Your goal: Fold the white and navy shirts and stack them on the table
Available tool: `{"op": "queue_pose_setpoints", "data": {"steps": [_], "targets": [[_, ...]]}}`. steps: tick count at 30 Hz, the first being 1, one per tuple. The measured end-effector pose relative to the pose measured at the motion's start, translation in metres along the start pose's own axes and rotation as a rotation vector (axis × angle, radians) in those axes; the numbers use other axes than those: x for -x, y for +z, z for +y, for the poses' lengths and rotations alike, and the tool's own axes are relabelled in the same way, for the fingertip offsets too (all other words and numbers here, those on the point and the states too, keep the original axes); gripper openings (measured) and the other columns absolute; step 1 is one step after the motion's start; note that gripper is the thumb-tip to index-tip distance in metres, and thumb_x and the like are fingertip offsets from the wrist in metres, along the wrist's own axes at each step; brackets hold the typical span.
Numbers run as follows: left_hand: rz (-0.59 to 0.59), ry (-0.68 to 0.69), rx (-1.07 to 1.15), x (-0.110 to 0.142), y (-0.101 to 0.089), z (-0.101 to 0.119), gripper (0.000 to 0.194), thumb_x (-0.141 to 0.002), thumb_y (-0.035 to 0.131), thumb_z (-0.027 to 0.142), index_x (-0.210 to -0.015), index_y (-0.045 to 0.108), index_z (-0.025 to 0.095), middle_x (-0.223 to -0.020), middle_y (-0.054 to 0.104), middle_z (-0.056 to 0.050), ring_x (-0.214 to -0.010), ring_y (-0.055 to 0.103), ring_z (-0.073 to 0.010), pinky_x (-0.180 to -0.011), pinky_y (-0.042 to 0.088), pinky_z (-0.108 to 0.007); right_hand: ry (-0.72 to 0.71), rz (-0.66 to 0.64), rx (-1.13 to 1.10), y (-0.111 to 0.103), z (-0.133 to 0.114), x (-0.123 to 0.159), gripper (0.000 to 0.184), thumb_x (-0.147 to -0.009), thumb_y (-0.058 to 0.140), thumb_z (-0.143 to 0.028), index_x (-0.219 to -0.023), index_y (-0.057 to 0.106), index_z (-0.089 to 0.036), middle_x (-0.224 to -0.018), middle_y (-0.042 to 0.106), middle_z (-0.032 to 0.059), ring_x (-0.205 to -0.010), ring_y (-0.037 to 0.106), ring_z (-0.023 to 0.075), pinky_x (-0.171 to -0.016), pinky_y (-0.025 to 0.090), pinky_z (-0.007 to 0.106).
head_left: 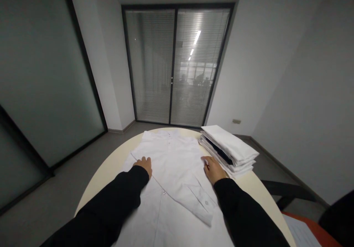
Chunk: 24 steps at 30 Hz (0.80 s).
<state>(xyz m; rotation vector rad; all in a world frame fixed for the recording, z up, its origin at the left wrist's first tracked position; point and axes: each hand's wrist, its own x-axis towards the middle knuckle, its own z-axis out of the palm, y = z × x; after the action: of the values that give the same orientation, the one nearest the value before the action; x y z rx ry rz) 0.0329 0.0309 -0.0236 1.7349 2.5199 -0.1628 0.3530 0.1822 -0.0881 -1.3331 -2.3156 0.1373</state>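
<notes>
A white button-up shirt lies spread along the table, its collar end at the far edge and a small button showing lower down. One sleeve is folded slantwise over the body, with its buttoned cuff towards the lower right. My left hand rests on the shirt's left side, fingers lying on the cloth near the upper end of the slanting fold. At the shirt's right edge, my right hand has its thumb and forefinger closed on the cloth, close beside the stack of folded garments.
The round cream table carries a stack of folded white garments, with a dark layer inside, at the far right. Beyond stands a glass door with blinds. A dark chair part and an orange item with paper are at the lower right.
</notes>
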Motion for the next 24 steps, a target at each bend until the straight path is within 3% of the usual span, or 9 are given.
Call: {"op": "queue_pose_setpoints", "data": {"steps": [3,7,11,16,20,24], "targets": [[-0.049,-0.025,0.0,-0.003,0.002,-0.026,0.042,-0.081,0.051,0.018,-0.123,0.049,0.012,-0.12,0.058,-0.022,-0.107,0.062,-0.0362,-0.083,0.049,-0.046,0.027,-0.013,0.007,0.0,0.0,0.0,0.05,-0.078,0.045,-0.011,-0.125,0.059,-0.022,-0.124,0.062,0.007,-0.115,0.057,0.023,-0.102,0.042,0.036],[-0.111,0.026,0.041,-0.009,0.006,-0.048,0.037,-0.079,0.054,0.019,-0.116,0.051,0.018,-0.103,0.068,-0.015,-0.095,0.067,-0.0312,-0.077,0.05,-0.04,0.088,-0.046,0.022,-0.003,-0.004,0.0,0.053,-0.081,0.045,-0.014,-0.132,0.054,-0.022,-0.12,0.066,0.0076,-0.107,0.06,0.0236,-0.098,0.045,0.036],[-0.117,0.085,0.099,-0.015,0.012,-0.062,0.029,-0.079,0.054,0.018,-0.108,0.053,0.022,-0.095,0.07,-0.006,-0.092,0.067,-0.0238,-0.078,0.048,-0.032,0.083,-0.054,0.039,-0.006,-0.006,0.001,0.052,-0.082,0.044,-0.015,-0.133,0.054,-0.023,-0.125,0.064,0.007,-0.112,0.058,0.0236,-0.098,0.044,0.036],[-0.153,0.155,0.137,-0.014,0.012,-0.073,0.035,-0.075,0.059,0.015,-0.108,0.052,0.024,-0.083,0.069,0.004,-0.082,0.067,-0.0162,-0.073,0.047,-0.024,0.066,-0.052,0.048,-0.005,-0.005,0.0,0.056,-0.081,0.045,-0.013,-0.136,0.052,-0.019,-0.127,0.064,0.0087,-0.114,0.057,0.0248,-0.101,0.042,0.037],[-0.15,0.165,0.097,-0.011,0.002,-0.07,0.04,-0.069,0.065,0.018,-0.108,0.056,0.02,-0.089,0.069,-0.003,-0.084,0.067,-0.0234,-0.076,0.05,-0.032,0.084,-0.008,0.004,-0.002,0.0,-0.002,0.053,-0.082,0.045,-0.013,-0.134,0.053,-0.018,-0.12,0.066,0.0099,-0.108,0.06,0.0238,-0.099,0.043,0.035],[-0.021,0.22,0.076,-0.006,0.002,-0.034,0.047,-0.079,0.059,0.03,-0.124,0.053,0.017,-0.125,0.058,-0.015,-0.113,0.058,-0.0329,-0.092,0.048,-0.044,0.121,0.076,-0.09,0.004,0.008,-0.005,0.043,-0.084,0.046,-0.016,-0.127,0.056,-0.014,-0.104,0.069,0.0097,-0.095,0.064,0.0213,-0.09,0.046,0.032]]}}
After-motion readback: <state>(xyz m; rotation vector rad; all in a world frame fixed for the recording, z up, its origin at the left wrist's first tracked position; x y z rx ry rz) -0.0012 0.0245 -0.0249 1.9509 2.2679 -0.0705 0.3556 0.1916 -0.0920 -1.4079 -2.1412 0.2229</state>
